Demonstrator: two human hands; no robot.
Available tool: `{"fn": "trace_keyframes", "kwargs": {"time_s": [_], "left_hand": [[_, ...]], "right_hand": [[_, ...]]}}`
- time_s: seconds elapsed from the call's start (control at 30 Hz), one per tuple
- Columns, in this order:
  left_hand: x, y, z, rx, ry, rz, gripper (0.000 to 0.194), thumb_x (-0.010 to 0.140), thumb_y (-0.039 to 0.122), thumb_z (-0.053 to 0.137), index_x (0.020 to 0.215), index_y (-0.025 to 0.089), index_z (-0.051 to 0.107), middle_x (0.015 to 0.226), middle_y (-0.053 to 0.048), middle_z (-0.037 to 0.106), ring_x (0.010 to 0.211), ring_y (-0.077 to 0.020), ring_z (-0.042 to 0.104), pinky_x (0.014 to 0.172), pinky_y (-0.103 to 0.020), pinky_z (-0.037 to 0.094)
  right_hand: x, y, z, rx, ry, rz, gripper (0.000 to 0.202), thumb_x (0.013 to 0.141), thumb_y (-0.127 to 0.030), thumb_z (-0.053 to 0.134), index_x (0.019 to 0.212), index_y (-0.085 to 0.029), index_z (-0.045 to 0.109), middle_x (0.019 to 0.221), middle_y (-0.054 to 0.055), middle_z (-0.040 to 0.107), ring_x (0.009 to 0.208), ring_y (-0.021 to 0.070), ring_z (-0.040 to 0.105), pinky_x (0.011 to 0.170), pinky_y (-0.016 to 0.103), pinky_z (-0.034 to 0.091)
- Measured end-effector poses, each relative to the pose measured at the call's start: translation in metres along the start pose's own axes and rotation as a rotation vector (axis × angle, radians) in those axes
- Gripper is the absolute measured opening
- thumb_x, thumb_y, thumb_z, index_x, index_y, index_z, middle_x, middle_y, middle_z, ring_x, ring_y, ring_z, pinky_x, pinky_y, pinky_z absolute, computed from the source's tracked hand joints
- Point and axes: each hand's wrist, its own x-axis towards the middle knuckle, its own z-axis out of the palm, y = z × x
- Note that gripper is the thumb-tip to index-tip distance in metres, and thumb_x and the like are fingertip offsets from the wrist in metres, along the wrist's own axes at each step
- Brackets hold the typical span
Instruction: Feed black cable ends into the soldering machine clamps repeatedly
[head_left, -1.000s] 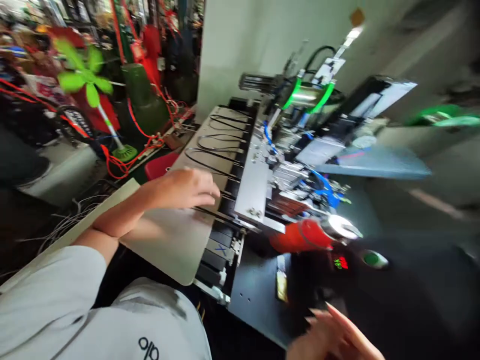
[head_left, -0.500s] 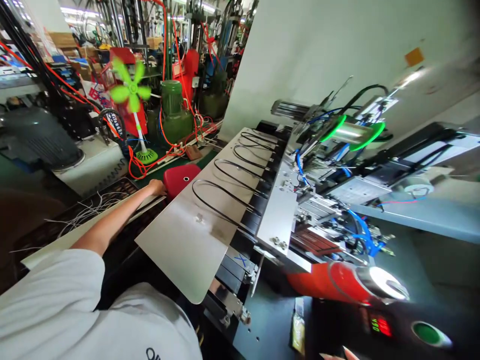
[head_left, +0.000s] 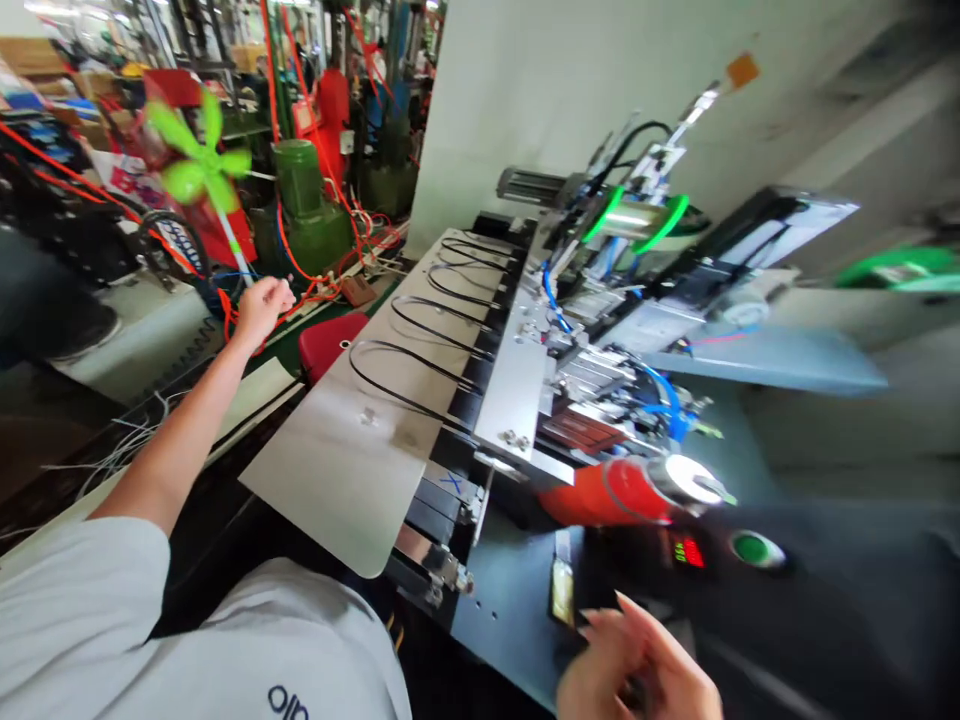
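My left hand (head_left: 265,304) is raised beyond the red stool (head_left: 334,343), in front of the green fan's stem. Its fingers are curled together, and nothing shows in them. At the lower right edge my right hand (head_left: 641,665) hangs over the dark bench, blurred, with bent fingers apart and nothing visible between them. A small yellowish packet (head_left: 562,592) lies just left of its fingertips. Black cables (head_left: 409,365) lie bent in loops across the pale metal plate (head_left: 330,490), their ends at the dark rail of the machine (head_left: 510,400). Neither hand touches the cables.
A red cylinder (head_left: 622,490) and a control box with a lit display (head_left: 690,551) and green button (head_left: 757,549) stand right of the plate. A green fan (head_left: 206,170) stands at the back left. White strands (head_left: 127,450) lie beside my left arm.
My left hand has risen away from beside the red stool. My right hand has come further into view from the bottom edge. The whole view has shifted, moving the machine leftward and up.
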Motion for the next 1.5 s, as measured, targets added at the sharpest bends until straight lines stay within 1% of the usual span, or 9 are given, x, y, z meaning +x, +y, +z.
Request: {"fn": "trace_keyframes", "kwargs": {"time_s": [0.1,0.27,0.37,0.67,0.83,0.9,1.1,1.33,1.5], "left_hand": [[-0.001,0.076,0.010,-0.341,0.000,0.196,0.035,0.096,0.043,0.041,0.093,0.014,0.060,0.070,0.001,0.055,0.056,-0.0068,0.044,0.051,-0.017,0.030],[-0.080,0.192,0.041,-0.391,-0.891,0.574,0.027,0.094,0.031,0.049,0.090,0.014,0.070,0.070,0.002,0.057,0.063,-0.0072,0.047,0.059,-0.018,0.034],[-0.134,0.218,0.060,-0.311,-1.093,0.704,0.024,0.093,0.026,0.051,0.086,0.014,0.069,0.080,-0.001,0.065,0.073,-0.0105,0.055,0.067,-0.020,0.038],[-0.177,0.201,0.083,-0.204,-1.033,0.831,0.020,0.093,0.024,0.050,0.083,0.015,0.066,0.077,-0.001,0.058,0.070,-0.0121,0.055,0.066,-0.022,0.038],[-0.179,0.196,0.081,-0.225,-1.135,0.899,0.018,0.091,0.022,0.053,0.081,0.016,0.067,0.074,0.000,0.058,0.065,-0.0107,0.053,0.062,-0.022,0.037],[-0.182,0.199,0.080,-0.298,-1.115,0.820,0.018,0.091,0.022,0.052,0.080,0.015,0.065,0.071,0.001,0.056,0.063,-0.0099,0.053,0.061,-0.021,0.038],[-0.192,0.204,0.081,-0.582,-1.064,0.453,0.022,0.094,0.029,0.049,0.079,0.014,0.057,0.071,0.003,0.050,0.054,-0.0059,0.051,0.052,-0.018,0.041],[-0.194,0.201,0.081,-0.622,-1.087,0.407,0.023,0.094,0.032,0.051,0.079,0.014,0.057,0.071,0.003,0.049,0.055,-0.0059,0.051,0.051,-0.018,0.042],[-0.187,0.202,0.082,-0.576,-1.044,0.487,0.021,0.093,0.029,0.051,0.078,0.014,0.057,0.069,0.003,0.052,0.056,-0.0069,0.049,0.053,-0.019,0.040]], "right_hand": [[-0.002,-0.011,0.004,-0.008,-0.009,-0.026,0.021,0.088,-0.034,0.061,0.094,-0.016,0.070,0.068,0.006,0.069,0.060,0.0173,0.064,0.060,0.027,0.048],[-0.002,-0.020,0.011,0.437,-0.390,0.093,0.015,0.091,-0.030,0.056,0.093,-0.018,0.066,0.068,0.001,0.066,0.057,0.0124,0.063,0.055,0.022,0.048],[-0.002,-0.025,0.016,0.661,-0.584,0.250,0.016,0.089,-0.032,0.058,0.092,-0.019,0.065,0.070,0.001,0.065,0.058,0.0118,0.061,0.052,0.021,0.047],[-0.012,-0.031,0.033,0.814,-0.552,0.475,0.023,0.086,-0.037,0.061,0.076,-0.017,0.059,0.065,-0.002,0.058,0.056,0.0085,0.051,0.053,0.021,0.041],[-0.001,-0.022,0.024,0.814,-0.852,0.407,0.026,0.082,-0.034,0.065,0.066,-0.016,0.056,0.054,-0.006,0.049,0.050,0.0066,0.041,0.049,0.020,0.034],[-0.001,-0.027,0.026,0.808,-0.755,0.416,0.026,0.082,-0.034,0.065,0.066,-0.016,0.056,0.054,-0.006,0.049,0.049,0.0065,0.041,0.048,0.020,0.034],[-0.024,-0.059,0.056,0.694,-0.032,0.281,0.019,0.092,-0.030,0.055,0.078,-0.017,0.057,0.068,-0.001,0.057,0.058,0.0091,0.051,0.054,0.022,0.042],[-0.030,-0.067,0.067,0.737,0.039,0.279,0.021,0.093,-0.028,0.054,0.075,-0.018,0.051,0.061,-0.005,0.049,0.054,0.0069,0.047,0.052,0.019,0.040],[-0.023,-0.056,0.056,0.719,-0.120,0.307,0.024,0.093,-0.035,0.053,0.076,-0.018,0.055,0.063,-0.004,0.051,0.054,0.0082,0.047,0.051,0.020,0.039]]}}
